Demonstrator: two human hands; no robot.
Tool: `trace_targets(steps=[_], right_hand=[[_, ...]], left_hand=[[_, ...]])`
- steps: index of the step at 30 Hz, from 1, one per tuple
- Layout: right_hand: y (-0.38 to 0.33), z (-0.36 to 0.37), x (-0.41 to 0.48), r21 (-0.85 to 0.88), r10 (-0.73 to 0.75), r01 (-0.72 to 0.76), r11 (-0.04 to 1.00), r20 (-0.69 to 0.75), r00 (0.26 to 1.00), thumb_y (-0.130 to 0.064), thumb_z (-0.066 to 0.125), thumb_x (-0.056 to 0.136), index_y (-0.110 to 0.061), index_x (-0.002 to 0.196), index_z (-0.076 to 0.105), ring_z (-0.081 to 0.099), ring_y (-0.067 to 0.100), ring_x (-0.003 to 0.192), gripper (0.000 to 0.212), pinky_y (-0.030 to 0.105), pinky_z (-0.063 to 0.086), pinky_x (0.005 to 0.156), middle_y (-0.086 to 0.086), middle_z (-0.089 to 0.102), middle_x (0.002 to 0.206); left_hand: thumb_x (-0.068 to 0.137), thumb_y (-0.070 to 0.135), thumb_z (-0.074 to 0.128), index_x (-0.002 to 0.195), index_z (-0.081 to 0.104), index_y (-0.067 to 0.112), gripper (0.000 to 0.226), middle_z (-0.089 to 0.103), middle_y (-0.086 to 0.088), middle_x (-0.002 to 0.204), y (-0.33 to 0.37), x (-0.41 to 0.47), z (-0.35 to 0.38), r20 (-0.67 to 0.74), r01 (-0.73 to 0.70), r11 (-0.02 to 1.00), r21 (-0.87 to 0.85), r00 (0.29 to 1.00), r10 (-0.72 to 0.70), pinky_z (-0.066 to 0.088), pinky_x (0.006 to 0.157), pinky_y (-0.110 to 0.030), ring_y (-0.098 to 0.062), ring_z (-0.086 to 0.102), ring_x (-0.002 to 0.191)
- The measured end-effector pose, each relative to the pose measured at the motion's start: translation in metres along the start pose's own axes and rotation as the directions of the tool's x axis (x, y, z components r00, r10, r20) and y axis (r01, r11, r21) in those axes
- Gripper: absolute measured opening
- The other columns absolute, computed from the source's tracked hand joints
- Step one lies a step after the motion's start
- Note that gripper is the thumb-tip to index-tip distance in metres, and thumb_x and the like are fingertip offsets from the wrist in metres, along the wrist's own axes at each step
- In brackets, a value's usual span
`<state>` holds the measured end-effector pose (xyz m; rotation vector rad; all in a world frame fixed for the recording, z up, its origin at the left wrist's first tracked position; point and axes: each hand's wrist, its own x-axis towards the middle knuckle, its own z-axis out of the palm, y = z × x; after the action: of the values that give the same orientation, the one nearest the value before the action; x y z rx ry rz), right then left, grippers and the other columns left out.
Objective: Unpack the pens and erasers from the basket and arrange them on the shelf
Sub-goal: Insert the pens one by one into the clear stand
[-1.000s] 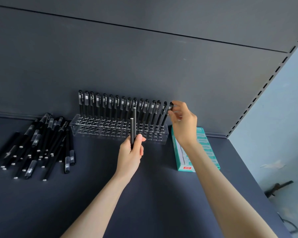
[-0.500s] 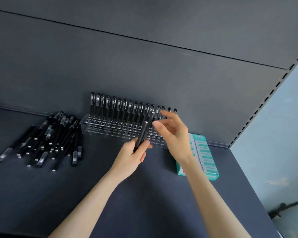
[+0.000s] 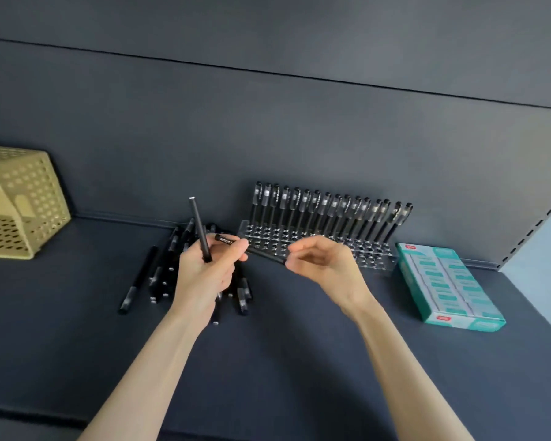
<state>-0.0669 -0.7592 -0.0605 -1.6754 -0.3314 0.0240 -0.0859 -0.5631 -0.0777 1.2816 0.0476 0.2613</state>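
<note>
My left hand (image 3: 206,275) grips two black pens: one (image 3: 198,227) stands upright and a second (image 3: 264,253) lies slanted toward the right. My right hand (image 3: 326,265) pinches the right end of that slanted pen. Behind them, a clear acrylic holder (image 3: 376,261) on the dark shelf (image 3: 283,361) carries a back row of several upright black pens (image 3: 325,206). A pile of loose black pens (image 3: 153,278) lies under and left of my left hand. A teal box of erasers (image 3: 449,284) lies to the right of the holder.
A beige perforated basket (image 3: 29,202) lies on its side at the far left of the shelf. The dark back panel (image 3: 268,138) rises right behind the holder. A slotted upright (image 3: 541,221) bounds the shelf at the right.
My right hand left the pens at the holder's right end and came to the pens in my left hand, pinching one of them. The view swung left, which brought the basket in.
</note>
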Motion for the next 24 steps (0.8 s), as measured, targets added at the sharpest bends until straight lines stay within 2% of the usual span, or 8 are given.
trace_targets(steps=[4, 6, 8, 12, 14, 16, 19, 24], right_hand=[[0.002, 0.046, 0.004, -0.172, -0.002, 0.013, 0.985, 0.064, 0.998, -0.007, 0.075, 0.077, -0.026, 0.082, 0.069, 0.063, 0.002, 0.069, 0.021, 0.013, 0.048, 0.067, -0.010, 0.069, 0.075], [0.002, 0.060, 0.007, -0.247, -0.026, 0.033, 0.968, 0.032, 0.999, -0.013, 0.076, 0.077, -0.026, 0.080, 0.069, 0.062, 0.006, 0.068, 0.016, 0.019, 0.050, 0.067, -0.008, 0.070, 0.074], [0.000, 0.066, 0.010, -0.295, -0.038, 0.031, 0.955, -0.019, 0.999, -0.015, 0.076, 0.077, -0.025, 0.079, 0.068, 0.061, 0.009, 0.068, 0.012, 0.024, 0.052, 0.069, -0.001, 0.070, 0.076], [-0.005, 0.068, 0.018, -0.075, 0.009, -0.023, 0.997, -0.171, 0.985, -0.006, 0.071, 0.081, -0.013, 0.080, 0.063, 0.062, 0.008, 0.066, 0.010, 0.025, 0.056, 0.065, 0.001, 0.063, 0.072], [-0.007, 0.067, 0.023, 0.051, 0.028, -0.017, 0.999, -0.224, 0.974, -0.005, 0.069, 0.082, -0.013, 0.076, 0.061, 0.063, 0.009, 0.066, 0.013, 0.025, 0.056, 0.067, -0.002, 0.061, 0.068], [-0.009, 0.067, 0.029, 0.123, 0.026, 0.005, 0.992, -0.246, 0.969, -0.005, 0.069, 0.082, -0.015, 0.073, 0.062, 0.066, 0.014, 0.070, 0.016, 0.027, 0.057, 0.070, -0.002, 0.064, 0.067], [-0.010, 0.070, 0.038, 0.195, 0.030, 0.022, 0.981, -0.257, 0.966, -0.002, 0.068, 0.082, -0.013, 0.077, 0.061, 0.070, 0.020, 0.074, 0.014, 0.027, 0.056, 0.070, 0.006, 0.068, 0.073], [-0.009, 0.063, 0.051, 0.208, -0.021, 0.100, 0.973, -0.350, 0.937, -0.003, 0.064, 0.086, -0.008, 0.094, 0.059, 0.069, 0.018, 0.076, 0.010, 0.025, 0.055, 0.068, 0.004, 0.068, 0.075]], left_hand=[[0.066, 0.031, 0.078, 0.073, 0.064, 0.010, 0.027, 0.061, 0.002, 0.056, 0.009, 0.017, -0.024, 0.062, 0.004, 0.992, 0.125, 0.998, -0.012, 0.024, 0.037, -0.016, -0.005, 0.033, 0.037], [0.066, 0.031, 0.079, 0.077, 0.063, 0.007, 0.031, 0.061, 0.001, 0.058, 0.010, 0.021, -0.027, 0.128, 0.009, 0.988, 0.154, 0.991, -0.029, 0.025, 0.036, -0.016, -0.004, 0.036, 0.036], [0.072, 0.025, 0.080, 0.084, 0.066, 0.009, 0.024, 0.059, 0.004, 0.062, 0.009, 0.022, -0.030, 0.179, 0.013, 0.990, 0.140, 0.983, -0.038, 0.026, 0.036, -0.016, -0.003, 0.036, 0.038], [0.080, 0.023, 0.074, 0.088, 0.072, 0.023, 0.008, 0.055, 0.015, 0.060, 0.000, 0.028, -0.038, 0.231, 0.046, 0.987, 0.157, 0.970, -0.082, 0.027, 0.039, -0.015, -0.001, 0.037, 0.042], [0.081, 0.023, 0.073, 0.083, 0.073, 0.019, 0.005, 0.052, 0.019, 0.053, -0.007, 0.030, -0.040, 0.276, 0.033, 0.977, 0.211, 0.957, -0.092, 0.029, 0.041, -0.011, 0.001, 0.040, 0.043], [0.082, 0.019, 0.072, 0.081, 0.073, 0.014, 0.005, 0.061, 0.014, 0.057, -0.010, 0.031, -0.038, 0.308, 0.037, 0.972, 0.231, 0.945, -0.109, 0.030, 0.042, -0.006, 0.003, 0.045, 0.044], [0.083, 0.015, 0.071, 0.077, 0.074, 0.011, 0.008, 0.070, -0.003, 0.067, -0.011, 0.032, -0.036, 0.327, 0.059, 0.968, 0.245, 0.935, -0.140, 0.031, 0.042, -0.005, 0.003, 0.049, 0.042], [0.082, 0.022, 0.072, 0.069, 0.073, 0.022, 0.013, 0.070, 0.003, 0.065, -0.013, 0.041, -0.040, 0.299, 0.011, 0.935, 0.353, 0.946, -0.124, 0.035, 0.045, -0.005, 0.005, 0.052, 0.047]])
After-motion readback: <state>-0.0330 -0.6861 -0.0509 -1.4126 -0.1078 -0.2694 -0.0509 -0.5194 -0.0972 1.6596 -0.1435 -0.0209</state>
